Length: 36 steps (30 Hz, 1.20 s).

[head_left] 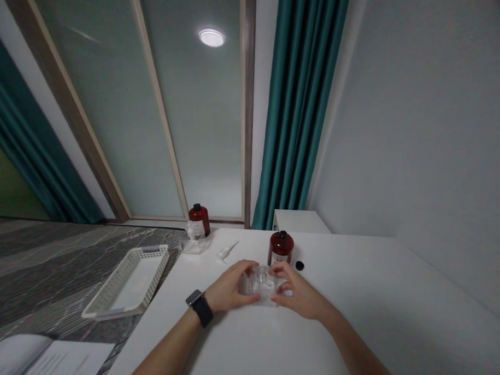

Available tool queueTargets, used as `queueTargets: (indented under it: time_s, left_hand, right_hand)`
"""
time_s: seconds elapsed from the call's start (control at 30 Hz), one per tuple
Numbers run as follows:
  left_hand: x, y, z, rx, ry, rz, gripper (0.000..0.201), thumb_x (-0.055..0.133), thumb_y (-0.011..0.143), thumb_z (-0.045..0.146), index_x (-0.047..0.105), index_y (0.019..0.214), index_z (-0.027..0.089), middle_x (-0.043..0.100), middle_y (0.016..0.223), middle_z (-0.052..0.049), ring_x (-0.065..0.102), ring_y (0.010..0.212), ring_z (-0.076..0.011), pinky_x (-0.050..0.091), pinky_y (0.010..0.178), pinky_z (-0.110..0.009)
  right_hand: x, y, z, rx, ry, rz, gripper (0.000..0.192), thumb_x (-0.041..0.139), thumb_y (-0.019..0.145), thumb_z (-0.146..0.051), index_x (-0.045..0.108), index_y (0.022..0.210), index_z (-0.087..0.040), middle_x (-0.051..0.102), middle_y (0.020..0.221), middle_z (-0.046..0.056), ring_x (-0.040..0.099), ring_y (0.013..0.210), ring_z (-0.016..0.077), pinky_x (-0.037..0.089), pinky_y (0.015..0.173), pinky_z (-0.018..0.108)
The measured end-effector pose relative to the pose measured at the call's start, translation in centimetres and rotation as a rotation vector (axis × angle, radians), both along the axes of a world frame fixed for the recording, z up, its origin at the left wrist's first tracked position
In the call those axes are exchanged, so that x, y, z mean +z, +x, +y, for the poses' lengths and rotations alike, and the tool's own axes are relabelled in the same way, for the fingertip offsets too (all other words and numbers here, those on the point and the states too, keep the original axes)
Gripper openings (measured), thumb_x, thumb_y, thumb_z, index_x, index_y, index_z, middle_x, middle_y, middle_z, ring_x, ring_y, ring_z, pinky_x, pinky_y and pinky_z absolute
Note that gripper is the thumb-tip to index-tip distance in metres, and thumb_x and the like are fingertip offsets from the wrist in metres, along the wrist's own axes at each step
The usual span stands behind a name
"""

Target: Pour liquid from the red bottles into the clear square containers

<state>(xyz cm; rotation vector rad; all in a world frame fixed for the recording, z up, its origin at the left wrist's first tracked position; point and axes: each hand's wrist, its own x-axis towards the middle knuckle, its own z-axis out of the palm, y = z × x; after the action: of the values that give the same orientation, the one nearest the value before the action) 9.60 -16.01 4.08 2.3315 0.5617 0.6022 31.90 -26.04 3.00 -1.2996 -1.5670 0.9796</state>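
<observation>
Hands: left hand (231,289) and right hand (297,292) both curled around clear plastic bottle (261,283) on white bench (361,315), near brown bottle (280,247) and black cap (299,265). Grip should stay even, bottle steadied flat against bench.

White basket (128,282) at table edge, dark red bottle (199,220) by window, black cap (299,265), white pump (226,251), teal curtains (300,103)

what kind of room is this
Probably a room in a home, not a workshop: teal curtains frame frosted sliding panels, and both hands hold a clear container on a plain white table.
</observation>
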Motion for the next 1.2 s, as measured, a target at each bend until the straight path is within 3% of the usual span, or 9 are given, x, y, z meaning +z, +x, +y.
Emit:
queueTargets:
  time_s: [0.07, 0.13, 0.27, 0.37, 0.47, 0.57, 0.7, 0.97, 1.2]
  left_hand:
    - [0.0, -0.1, 0.1, 0.004, 0.033, 0.01, 0.065, 0.08, 0.071, 0.029, 0.051, 0.128, 0.018, 0.061, 0.116, -0.011, 0.06, 0.1, -0.0261, 0.05, 0.093, -0.041]
    - [0.0, -0.1, 0.3, 0.012, 0.074, 0.029, 0.065, 0.08, 0.071, 0.031, 0.051, 0.128, 0.018, 0.06, 0.114, -0.01, 0.06, 0.101, -0.0263, 0.049, 0.094, -0.042]
    - [0.0, -0.1, 0.3, 0.022, 0.123, 0.07, 0.065, 0.079, 0.072, 0.031, 0.049, 0.128, 0.018, 0.06, 0.11, -0.009, 0.06, 0.099, -0.0258, 0.049, 0.093, -0.042]
    - [0.1, -0.1, 0.3, 0.025, 0.127, 0.096, 0.066, 0.078, 0.073, 0.031, 0.047, 0.13, 0.017, 0.06, 0.109, -0.008, 0.061, 0.096, -0.0246, 0.05, 0.09, -0.04]
    - [0.1, -0.2, 0.4, 0.033, 0.128, 0.109, 0.066, 0.077, 0.074, 0.03, 0.046, 0.131, 0.018, 0.06, 0.107, -0.007, 0.062, 0.092, -0.0231, 0.05, 0.088, -0.038]
    - [0.2, -0.3, 0.6, 0.045, 0.148, 0.123, 0.064, 0.075, 0.076, 0.031, 0.046, 0.131, 0.019, 0.06, 0.106, -0.006, 0.063, 0.089, -0.0225, 0.051, 0.085, -0.037]
    - [0.4, -0.5, 0.6, 0.056, 0.162, 0.136, 0.062, 0.073, 0.077, 0.032, 0.046, 0.131, 0.019, 0.06, 0.106, -0.006, 0.063, 0.087, -0.0219, 0.052, 0.082, -0.036]
    - [0.3, -0.6, 0.9, 0.064, 0.177, 0.132, 0.062, 0.073, 0.078, 0.034, 0.047, 0.132, 0.019, 0.061, 0.107, -0.007, 0.063, 0.084, -0.0209, 0.052, 0.081, -0.035]
    - [0.4, -1.0, 1.4, 0.098, 0.176, 0.162, 0.062, 0.073, 0.078, 0.035, 0.047, 0.133, 0.02, 0.062, 0.113, -0.008, 0.064, 0.084, -0.0208, 0.052, 0.082, -0.035]
  right_hand:
    - [0.4, 0.4, 0.1, -0.024, 0.063, 0.037, 0.035, 0.071, 0.08, -0.031, 0.056, 0.112, -0.024, 0.06, 0.12, 0.008, 0.059, 0.111, 0.023, 0.054, 0.078, 0.033]
    - [0.8, 0.9, 0.4, -0.149, 0.172, 0.081, 0.023, 0.066, 0.085, -0.037, 0.062, 0.101, -0.021, 0.066, 0.1, 0.006, 0.064, 0.093, 0.0206, 0.053, 0.068, 0.029]
    - [0.6, 1.8, 1.0, -0.47, 0.33, 0.135, 0.021, 0.053, 0.092, -0.04, 0.059, 0.097, -0.02, 0.05, 0.064, -0.004, 0.048, 0.053, 0.012, 0.038, 0.048, 0.024]
    - [-0.2, 2.1, 1.4, -0.622, 0.399, 0.124, 0.02, 0.049, 0.094, -0.036, 0.055, 0.106, -0.02, 0.047, 0.069, -0.004, 0.047, 0.056, 0.0131, 0.039, 0.05, 0.025]
    - [-0.9, 1.8, 2.0, -0.708, 0.465, 0.083, 0.026, 0.054, 0.091, -0.033, 0.054, 0.114, -0.02, 0.054, 0.093, 0.004, 0.056, 0.078, 0.0181, 0.048, 0.065, 0.031]
    - [-1.2, 1.1, 2.8, -0.726, 0.528, 0.016, 0.042, 0.06, 0.087, -0.031, 0.049, 0.126, -0.022, 0.049, 0.121, 0.012, 0.055, 0.103, 0.0241, 0.052, 0.077, 0.038]
    - [-1.2, 0.2, 4.1, -0.72, 0.568, -0.025, 0.053, 0.063, 0.085, -0.032, 0.043, 0.133, -0.023, 0.044, 0.131, 0.013, 0.052, 0.115, 0.0264, 0.052, 0.09, 0.046]
    - [-1.6, 0.9, 6.1, -0.609, 0.466, 0.148, 0.036, 0.056, 0.09, -0.042, 0.05, 0.119, -0.022, 0.06, 0.121, 0.011, 0.06, 0.112, 0.0241, 0.051, 0.096, 0.043]
    - [-1.0, 1.7, 7.6, -0.56, 0.34, 0.191, 0.053, 0.076, 0.071, -0.04, 0.045, 0.111, -0.025, 0.061, 0.107, 0.005, 0.062, 0.093, 0.0226, 0.053, 0.083, 0.039]
